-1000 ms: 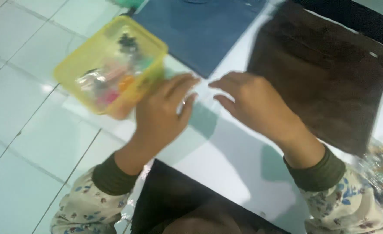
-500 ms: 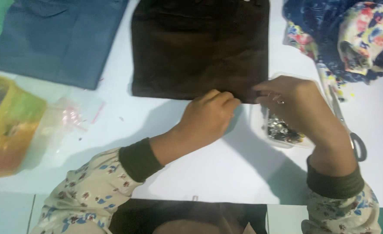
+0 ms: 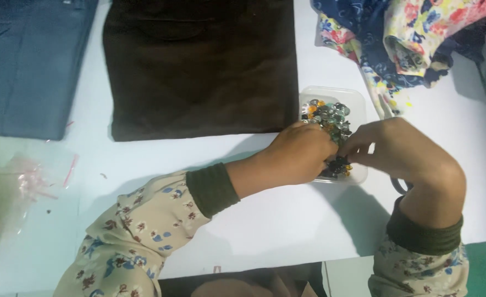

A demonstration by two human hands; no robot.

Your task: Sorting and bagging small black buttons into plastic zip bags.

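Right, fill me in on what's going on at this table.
A person in floral sleeves has both hands in a clear shallow tray of small coloured buttons or beads. The left hand and right hand meet over the tray's near end, fingertips among the pieces. A folded brown garment lies just beside the tray, a blue one further left.

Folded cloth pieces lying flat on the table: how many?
2: blue cloth at far left, brown cloth beside it. A crumpled floral bundle sits top right; more may lie off-frame.

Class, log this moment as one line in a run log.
left hand: in bead tray | right hand: over tray | brown cloth: flat beside tray
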